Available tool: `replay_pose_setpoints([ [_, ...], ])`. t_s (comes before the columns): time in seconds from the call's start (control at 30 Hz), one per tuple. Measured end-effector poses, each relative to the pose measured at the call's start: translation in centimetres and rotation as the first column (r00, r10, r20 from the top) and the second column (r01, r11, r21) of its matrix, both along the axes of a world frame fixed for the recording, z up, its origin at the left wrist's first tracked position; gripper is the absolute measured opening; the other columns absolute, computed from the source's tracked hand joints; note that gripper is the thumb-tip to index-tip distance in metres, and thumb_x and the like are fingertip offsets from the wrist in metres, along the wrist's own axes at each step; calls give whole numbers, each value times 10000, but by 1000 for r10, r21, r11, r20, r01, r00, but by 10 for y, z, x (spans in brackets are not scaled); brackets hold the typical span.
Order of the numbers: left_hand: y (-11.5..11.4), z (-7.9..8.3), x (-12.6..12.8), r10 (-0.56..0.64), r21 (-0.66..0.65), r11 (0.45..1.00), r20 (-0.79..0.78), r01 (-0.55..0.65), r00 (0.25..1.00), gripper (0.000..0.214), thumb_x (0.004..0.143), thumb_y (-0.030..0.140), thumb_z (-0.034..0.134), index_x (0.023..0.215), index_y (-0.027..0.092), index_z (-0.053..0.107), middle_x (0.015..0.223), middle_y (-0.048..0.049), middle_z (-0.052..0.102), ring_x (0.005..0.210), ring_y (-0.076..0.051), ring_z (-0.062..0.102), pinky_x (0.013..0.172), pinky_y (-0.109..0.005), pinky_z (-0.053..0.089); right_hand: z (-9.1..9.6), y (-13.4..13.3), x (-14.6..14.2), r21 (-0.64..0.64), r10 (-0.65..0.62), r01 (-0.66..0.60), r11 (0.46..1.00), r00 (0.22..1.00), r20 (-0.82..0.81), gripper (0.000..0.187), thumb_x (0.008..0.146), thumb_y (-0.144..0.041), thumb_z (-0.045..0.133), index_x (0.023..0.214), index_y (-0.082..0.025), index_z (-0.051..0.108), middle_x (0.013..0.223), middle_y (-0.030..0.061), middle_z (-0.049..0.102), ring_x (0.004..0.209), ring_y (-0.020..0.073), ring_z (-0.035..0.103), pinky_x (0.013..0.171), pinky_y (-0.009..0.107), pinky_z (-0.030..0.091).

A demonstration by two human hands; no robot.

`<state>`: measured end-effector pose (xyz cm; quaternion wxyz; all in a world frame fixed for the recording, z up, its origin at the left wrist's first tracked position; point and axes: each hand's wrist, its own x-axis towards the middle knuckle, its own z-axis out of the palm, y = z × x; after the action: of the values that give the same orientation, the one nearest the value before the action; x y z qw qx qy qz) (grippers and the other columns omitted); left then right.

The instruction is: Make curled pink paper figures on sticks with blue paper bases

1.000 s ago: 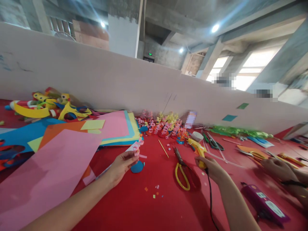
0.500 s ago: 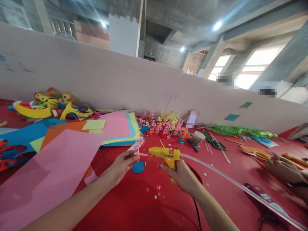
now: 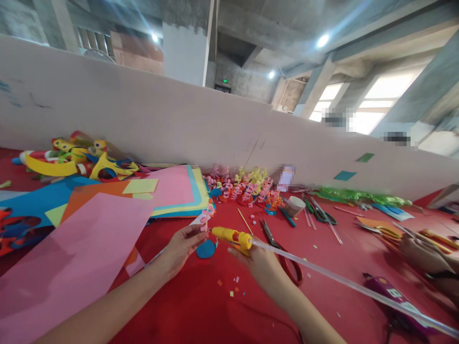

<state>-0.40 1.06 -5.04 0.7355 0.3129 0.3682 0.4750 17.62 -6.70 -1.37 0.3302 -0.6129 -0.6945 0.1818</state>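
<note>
My left hand (image 3: 182, 247) pinches a curled pink paper strip (image 3: 204, 219) just above a blue paper disc (image 3: 205, 249) on the red table. My right hand (image 3: 258, 262) grips a yellow hot glue gun (image 3: 231, 236). Its nozzle points left and sits right at the base of the pink curl. A long clear glue stick (image 3: 344, 284) runs out of the gun's back toward the lower right.
Large coloured paper sheets (image 3: 86, 224) lie at left, with a pile of paper curls (image 3: 247, 186) at the back. Scissors (image 3: 279, 248), a tape roll (image 3: 294, 205) and a purple device (image 3: 390, 301) lie to the right. Another person's hands (image 3: 423, 253) work at far right.
My right hand picked the glue gun up from the table at right and swung it left. Its nozzle now meets the pink curl. My left hand stayed put.
</note>
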Motion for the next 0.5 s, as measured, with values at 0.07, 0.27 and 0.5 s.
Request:
replay_pose_setpoints([
  [0.07, 0, 1, 0, -1, -1, 1000, 1, 1, 1000, 320, 411, 177, 858, 691, 140, 706, 684, -8, 699, 663, -106, 621, 688, -210, 481, -4, 2, 0, 26, -10, 8, 1000, 999, 52, 216, 816, -287, 518, 947, -188, 659, 942, 86, 682, 859, 240, 641, 768, 337, 504],
  [0.27, -1, 3, 0, -21, -15, 1000, 14, 21, 1000, 321, 396, 177, 864, 676, 141, 713, 678, -7, 703, 662, -105, 623, 678, -204, 481, -12, 4, -1, 65, -75, 68, 996, 990, 117, 203, 821, -296, 512, 878, -148, 638, 880, 107, 674, 826, 256, 637, 735, 362, 508],
  [0.5, 0, 2, 0, -16, -24, 1000, 34, 16, 999, 328, 387, 186, 869, 673, 143, 715, 691, -5, 711, 672, -98, 627, 679, -188, 487, -3, 1, -2, 2, -70, 72, 997, 973, 221, 172, 832, -298, 521, 828, -168, 633, 856, 89, 665, 804, 234, 625, 727, 325, 492],
])
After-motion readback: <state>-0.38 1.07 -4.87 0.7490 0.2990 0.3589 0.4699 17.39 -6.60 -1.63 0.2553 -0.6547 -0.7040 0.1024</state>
